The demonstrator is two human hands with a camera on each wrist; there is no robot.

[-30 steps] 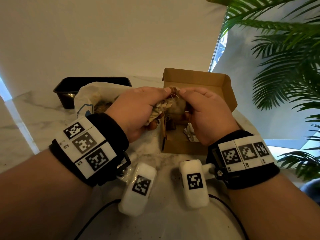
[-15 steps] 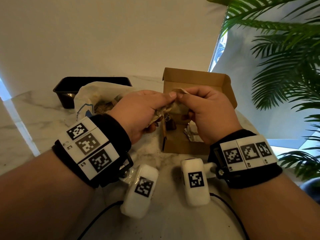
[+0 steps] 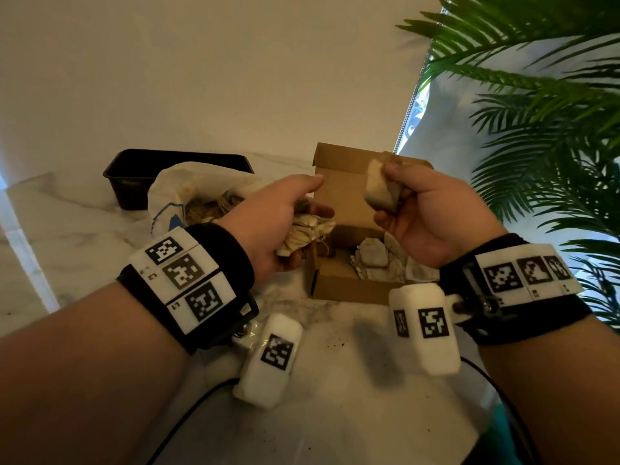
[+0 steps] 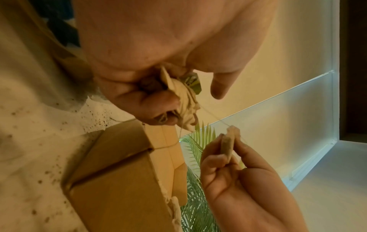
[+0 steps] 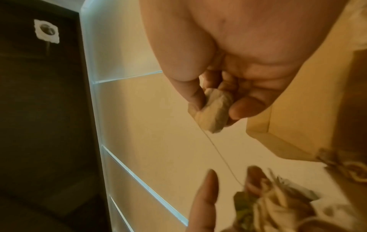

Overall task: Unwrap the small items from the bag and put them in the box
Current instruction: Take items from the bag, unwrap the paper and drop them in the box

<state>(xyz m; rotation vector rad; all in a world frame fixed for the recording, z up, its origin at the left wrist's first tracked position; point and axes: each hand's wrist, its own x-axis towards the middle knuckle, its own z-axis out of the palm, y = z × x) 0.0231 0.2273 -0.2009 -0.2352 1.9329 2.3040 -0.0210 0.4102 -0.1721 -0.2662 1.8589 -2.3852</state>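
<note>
Unwrapping step, item just freed. The right hand (image 3: 432, 213) pinches a tea bag (image 3: 380, 189) between thumb and fingers above the open cardboard box (image 3: 339, 283), which already contains several unwrapped tea bags (image 3: 370, 255). The left hand (image 3: 268, 226) curls round the crumpled wrapper (image 3: 307, 233), index finger extended. A thin string (image 5: 218, 153) runs from the tea bag to the left-hand bundle. The source bag (image 3: 174, 196) lies on the marble surface (image 3: 335, 380), left of the box. Judged next: lower the tea bag into the box and loosen the grip, minding the string, which may drag the wrapper along.
</note>
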